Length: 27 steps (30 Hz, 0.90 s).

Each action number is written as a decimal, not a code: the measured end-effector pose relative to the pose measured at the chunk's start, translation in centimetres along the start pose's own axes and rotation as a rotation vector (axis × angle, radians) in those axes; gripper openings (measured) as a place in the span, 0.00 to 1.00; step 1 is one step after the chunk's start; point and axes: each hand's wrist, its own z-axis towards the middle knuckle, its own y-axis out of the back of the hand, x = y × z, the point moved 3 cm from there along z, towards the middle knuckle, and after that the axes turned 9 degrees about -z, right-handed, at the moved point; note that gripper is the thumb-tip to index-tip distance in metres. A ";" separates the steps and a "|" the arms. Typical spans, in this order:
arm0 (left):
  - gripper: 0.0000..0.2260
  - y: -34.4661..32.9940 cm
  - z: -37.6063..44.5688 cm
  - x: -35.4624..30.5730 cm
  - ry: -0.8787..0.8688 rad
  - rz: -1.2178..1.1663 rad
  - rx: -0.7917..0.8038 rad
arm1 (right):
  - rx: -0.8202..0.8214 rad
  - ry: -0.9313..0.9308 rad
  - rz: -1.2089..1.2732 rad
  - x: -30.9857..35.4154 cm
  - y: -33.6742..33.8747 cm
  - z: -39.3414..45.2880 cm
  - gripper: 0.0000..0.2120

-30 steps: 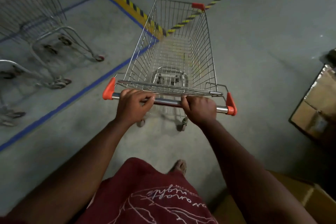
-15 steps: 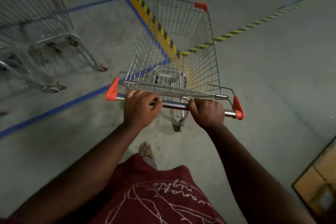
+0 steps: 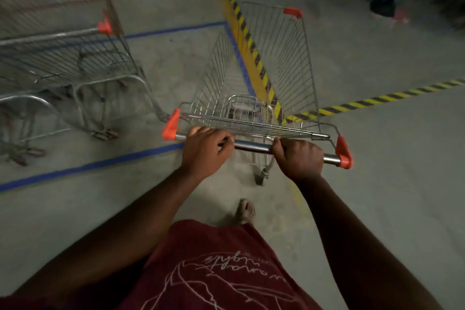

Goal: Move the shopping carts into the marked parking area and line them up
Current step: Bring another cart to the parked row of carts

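**Cart swung toward the bay**

Over the last second I had turned my cart (image 3: 254,78) leftward, so its nose crossed the striped hazard line (image 3: 247,40) and the blue line (image 3: 83,167) ran under its handle. My left hand (image 3: 205,150) and right hand (image 3: 299,158) both curled tight round the handle bar (image 3: 253,146). The parked carts (image 3: 65,58) stood near on the left; lining up remained.

Both hands (image 3: 251,151) around the cart handle (image 3: 253,146), parked carts (image 3: 65,58) left.
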 end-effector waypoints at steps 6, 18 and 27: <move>0.12 -0.7 9.1 2.0 0.034 -0.062 0.006 | 0.053 0.100 0.029 -1.3 -1.5 11.9 0.24; 0.14 1.0 21.4 9.6 0.063 -0.069 -0.078 | 0.002 0.248 -0.002 3.1 -4.6 29.2 0.21; 0.10 3.9 30.1 17.3 0.096 -0.054 -0.091 | 0.063 0.271 0.059 9.1 -4.9 40.5 0.28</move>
